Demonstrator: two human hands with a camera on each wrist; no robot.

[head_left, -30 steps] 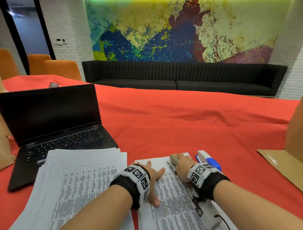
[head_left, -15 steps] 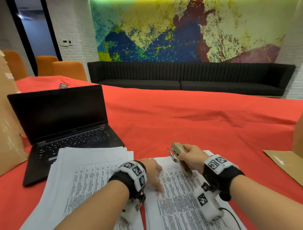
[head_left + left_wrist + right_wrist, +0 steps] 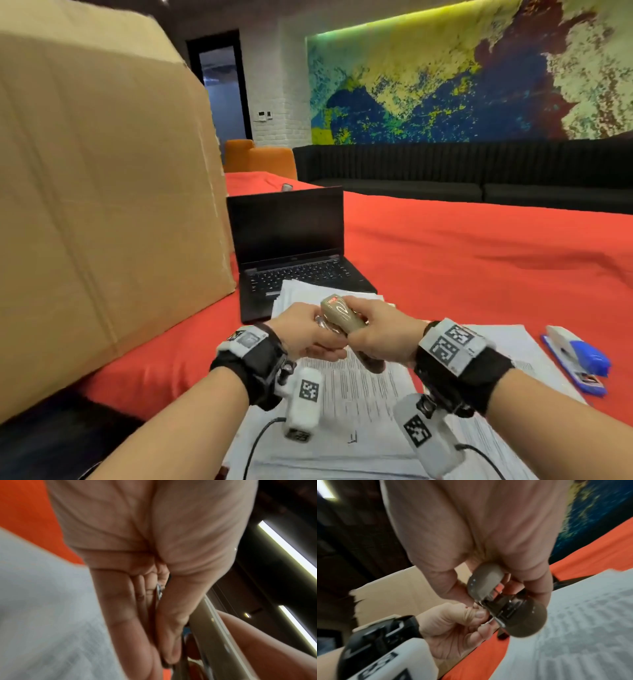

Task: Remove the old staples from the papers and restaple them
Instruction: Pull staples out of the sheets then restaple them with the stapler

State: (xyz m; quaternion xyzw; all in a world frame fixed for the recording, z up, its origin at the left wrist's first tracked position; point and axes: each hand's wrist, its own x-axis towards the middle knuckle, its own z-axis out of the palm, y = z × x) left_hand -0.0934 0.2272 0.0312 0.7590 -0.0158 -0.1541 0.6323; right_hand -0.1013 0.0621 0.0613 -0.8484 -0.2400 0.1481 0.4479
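My right hand grips a beige claw-type staple remover and holds it up above the printed papers. My left hand meets it from the left. In the right wrist view, the left hand's thumb and forefinger pinch a thin bent wire, seemingly an old staple, at the metal claws of the staple remover. The left wrist view shows a small metal piece between my left hand's fingers. A blue and white stapler lies on the papers to the right.
A large cardboard box stands close on the left. An open black laptop sits behind a second paper stack. The red tablecloth stretches away to the right, with a black sofa beyond it.
Both hands have lifted off the papers and come together in the air. The left hand, which was pressing the sheet, now pinches at the remover's claws. The head view has swung left.
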